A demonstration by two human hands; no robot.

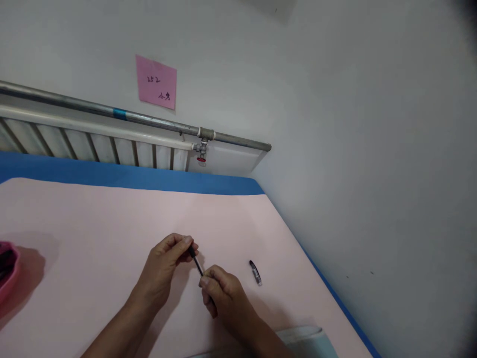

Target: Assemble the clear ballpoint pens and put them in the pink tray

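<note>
Both my hands hold a thin dark pen [197, 262] just above the pink table cover [112, 219]. My left hand [169, 261] pinches its upper end with closed fingers. My right hand [221, 293] is closed round its lower part. A black pen cap with a clear clip [255, 273] lies on the cover, a short way to the right of my right hand and apart from it.
A pink container [7, 271] sits at the left edge. The blue table edge [149, 179] runs along the back and right, close to the white wall. Behind it are a radiator [93, 144], a grey pipe with a red valve [201, 160], and a pink note [155, 82].
</note>
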